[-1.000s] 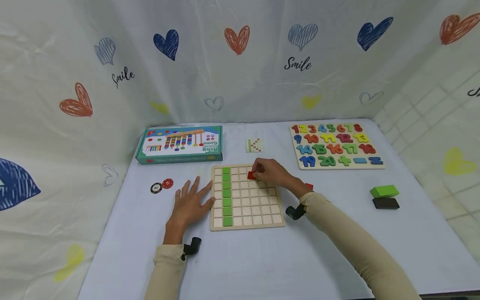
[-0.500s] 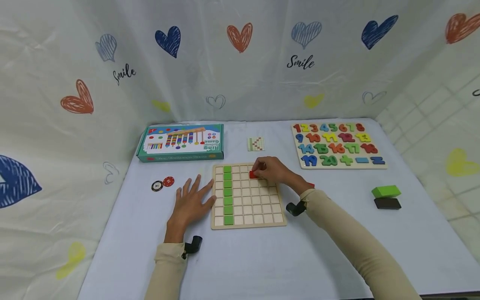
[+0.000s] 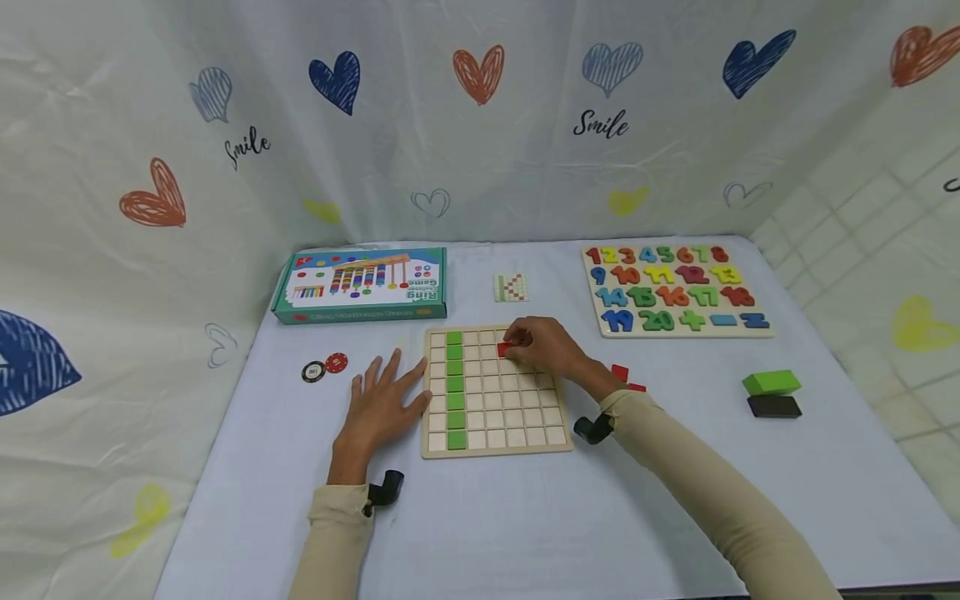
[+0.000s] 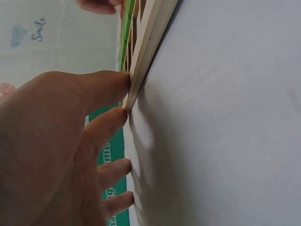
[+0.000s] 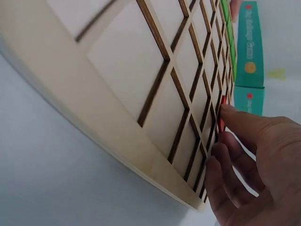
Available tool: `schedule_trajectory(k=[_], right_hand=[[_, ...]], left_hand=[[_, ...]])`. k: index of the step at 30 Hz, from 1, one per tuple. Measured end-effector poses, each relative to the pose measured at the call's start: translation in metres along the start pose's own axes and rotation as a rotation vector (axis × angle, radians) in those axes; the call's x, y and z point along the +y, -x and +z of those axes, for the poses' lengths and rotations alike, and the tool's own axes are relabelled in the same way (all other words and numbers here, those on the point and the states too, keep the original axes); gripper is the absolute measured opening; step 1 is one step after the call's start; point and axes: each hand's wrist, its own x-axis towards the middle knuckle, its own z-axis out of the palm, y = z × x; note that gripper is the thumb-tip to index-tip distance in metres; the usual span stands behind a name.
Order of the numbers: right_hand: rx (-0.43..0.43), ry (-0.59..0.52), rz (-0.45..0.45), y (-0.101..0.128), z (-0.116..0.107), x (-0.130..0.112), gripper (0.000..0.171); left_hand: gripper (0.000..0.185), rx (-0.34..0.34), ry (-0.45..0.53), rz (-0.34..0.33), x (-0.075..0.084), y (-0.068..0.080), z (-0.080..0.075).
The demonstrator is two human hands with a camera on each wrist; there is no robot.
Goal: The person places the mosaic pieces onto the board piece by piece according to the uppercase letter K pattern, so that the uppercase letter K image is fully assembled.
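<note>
A wooden grid board lies flat mid-table, with a full column of green tiles near its left side. My right hand reaches over the board's far rows, and its fingertips pinch a small red tile down at a cell there. In the right wrist view the red tile shows on edge under the index fingertip. My left hand lies flat on the tablecloth, fingers spread. Its fingertips touch the board's left edge.
A teal game box sits at the back left and a number puzzle at the back right. A small pattern card lies between them. Two chips lie left of the board, loose red tiles right of it. A green block lies just behind a black one.
The right hand and red tile have edged slightly toward the board's far edge. The right forearm has shifted, uncovering loose red tiles beside the board. The left hand has stayed put.
</note>
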Motion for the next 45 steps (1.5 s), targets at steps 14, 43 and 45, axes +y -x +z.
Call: schedule_trajectory(k=[14, 43, 45], right_hand=[[0.006, 0.061, 0.065, 0.038, -0.055, 0.017, 0.019], [-0.442, 0.223, 0.414, 0.082, -0.114, 0.053, 0.041], [-0.449, 0.224, 0.423, 0.081, -0.114, 0.053, 0.042]], left_hand=[[0.065, 0.019, 0.001, 0.01, -0.001, 0.0, 0.002], [0.066, 0.007, 0.013, 0.004, 0.0, 0.0, 0.001], [0.065, 0.007, 0.013, 0.006, 0.0, 0.0, 0.001]])
